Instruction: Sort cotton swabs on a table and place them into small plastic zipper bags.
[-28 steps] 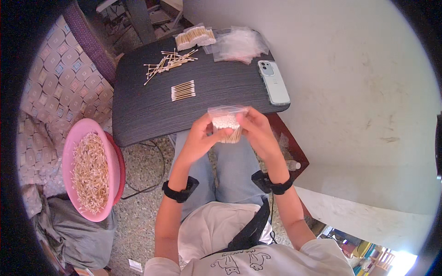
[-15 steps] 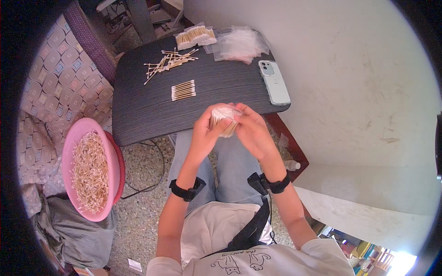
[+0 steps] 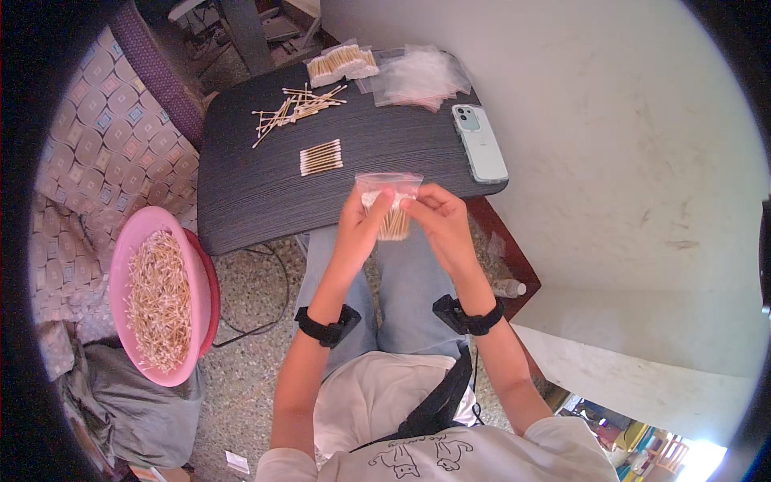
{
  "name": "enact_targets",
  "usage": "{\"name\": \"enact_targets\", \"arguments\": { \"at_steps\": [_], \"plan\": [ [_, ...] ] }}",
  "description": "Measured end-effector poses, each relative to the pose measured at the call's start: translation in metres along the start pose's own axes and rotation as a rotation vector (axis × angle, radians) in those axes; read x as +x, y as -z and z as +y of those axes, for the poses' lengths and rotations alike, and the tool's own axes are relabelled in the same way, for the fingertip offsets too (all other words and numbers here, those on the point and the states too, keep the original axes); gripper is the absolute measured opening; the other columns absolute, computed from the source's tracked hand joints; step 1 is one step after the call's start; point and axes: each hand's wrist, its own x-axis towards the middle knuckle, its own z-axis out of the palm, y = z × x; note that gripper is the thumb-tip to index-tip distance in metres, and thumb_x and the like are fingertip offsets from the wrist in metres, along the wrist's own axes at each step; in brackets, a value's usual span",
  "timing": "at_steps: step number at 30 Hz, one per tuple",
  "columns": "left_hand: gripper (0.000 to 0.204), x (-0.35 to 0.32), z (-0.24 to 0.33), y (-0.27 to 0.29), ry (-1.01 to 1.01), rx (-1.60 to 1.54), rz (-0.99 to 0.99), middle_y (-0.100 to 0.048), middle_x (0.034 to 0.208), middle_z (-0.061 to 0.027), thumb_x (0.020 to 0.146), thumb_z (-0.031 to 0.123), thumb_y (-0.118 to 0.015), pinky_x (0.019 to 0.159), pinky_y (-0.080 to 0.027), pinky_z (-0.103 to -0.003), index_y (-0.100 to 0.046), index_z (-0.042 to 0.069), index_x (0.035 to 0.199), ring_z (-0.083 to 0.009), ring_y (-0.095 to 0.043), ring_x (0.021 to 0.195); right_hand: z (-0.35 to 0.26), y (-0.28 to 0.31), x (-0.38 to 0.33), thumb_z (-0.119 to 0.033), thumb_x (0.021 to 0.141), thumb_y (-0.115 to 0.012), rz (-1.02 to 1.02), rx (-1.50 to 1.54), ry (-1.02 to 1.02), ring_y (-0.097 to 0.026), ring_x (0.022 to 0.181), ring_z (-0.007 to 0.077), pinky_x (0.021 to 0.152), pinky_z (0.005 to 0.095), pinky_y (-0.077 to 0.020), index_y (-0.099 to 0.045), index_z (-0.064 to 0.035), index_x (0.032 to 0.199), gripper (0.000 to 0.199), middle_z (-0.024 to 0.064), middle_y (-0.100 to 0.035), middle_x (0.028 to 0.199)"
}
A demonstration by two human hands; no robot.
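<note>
Between my hands, over my lap at the table's near edge, is a clear zip bag [image 3: 393,225] packed with cotton swabs. Its see-through top flap with a pinkish strip stands up above the white swab tips. My left hand [image 3: 359,225] grips the bag's left side, thumb across the front. My right hand [image 3: 446,227] pinches the right side near the swab tips. Beyond them on the dark table [image 3: 257,201] lies a neat row of cotton swabs [image 3: 321,157]. A loose heap of cotton swabs [image 3: 293,111] is scattered farther back.
Filled bags of swabs [image 3: 341,64] lie at the table's far edge, beside a stack of clear bags [image 3: 422,76]. A pale phone [image 3: 479,145] rests at the right edge. A pink basin [image 3: 195,321] full of swabs stands left. A wall [image 3: 626,161] rises on the right.
The bag has turned more upright, so its top flap now shows above my fingers. My hands have shifted their hold to its two sides. The things on the table stay put.
</note>
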Motion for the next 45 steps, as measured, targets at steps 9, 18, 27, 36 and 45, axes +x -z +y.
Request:
{"name": "enact_targets", "arguments": {
  "at_steps": [9, 18, 27, 36, 45],
  "plan": [
    [0.023, 0.035, -0.017, -0.003, -0.337, 0.035, -0.022, -0.059, 0.117, -0.0176, 0.085, 0.003, -0.054, 0.095, -0.041, -0.031, -0.052, 0.001, 0.107, -0.0225, -0.053, 0.112, 0.018, -0.004, 0.029, -0.002, 0.085, -0.059, 0.047, -0.006, 0.172, -0.057, 0.093, 0.0106, 0.082, 0.025, -0.045, -0.059, 0.0002, 0.101, 0.016, 0.0059, -0.063, 0.101],
    [0.032, 0.035, -0.014, 0.01, -0.095, -0.216, -0.067, -0.055, 0.123, -0.0186, 0.084, 0.003, -0.052, 0.095, -0.042, -0.029, -0.05, -0.002, 0.116, -0.0191, -0.054, 0.11, 0.03, -0.005, 0.038, -0.001, 0.084, -0.058, 0.077, 0.06, 0.15, -0.055, 0.096, 0.0112, 0.082, 0.0241, -0.0436, -0.054, -0.003, 0.108, 0.025, 0.0057, -0.059, 0.104],
    [0.047, 0.012, -0.012, 0.009, 0.021, -0.287, -0.107, -0.052, 0.125, -0.0153, 0.092, 0.028, -0.054, 0.095, -0.042, -0.03, -0.043, -0.002, 0.127, -0.0188, -0.052, 0.113, 0.007, 0.013, 0.038, -0.017, 0.091, -0.051, -0.084, 0.506, -0.019, -0.056, 0.083, 0.0166, 0.074, 0.0285, -0.0461, -0.051, -0.0079, 0.099, 0.013, 0.0035, -0.056, 0.084],
    [0.043, -0.019, 0.004, 0.007, 0.229, -0.145, -0.328, -0.06, 0.102, -0.007, 0.082, 0.007, -0.067, 0.079, -0.052, -0.029, -0.049, -0.007, 0.118, -0.0161, -0.062, 0.092, 0.004, 0.015, 0.03, -0.026, 0.09, -0.049, -0.257, 0.631, -0.088, -0.053, 0.082, 0.0177, 0.075, 0.0299, -0.0454, -0.048, -0.012, 0.095, 0.015, 0.0074, -0.055, 0.08],
    [0.025, -0.021, -0.004, 0.008, 0.086, -0.028, -0.11, -0.057, 0.091, -0.0026, 0.083, 0.007, -0.066, 0.071, -0.05, -0.024, -0.057, -0.003, 0.105, -0.0125, -0.061, 0.084, -0.002, 0.014, 0.006, -0.033, 0.094, -0.048, -0.032, 0.49, -0.146, -0.054, 0.109, 0.0225, 0.093, 0.034, -0.0435, -0.042, -0.0023, 0.129, 0.047, 0.0138, -0.056, 0.118]
  ]
}}
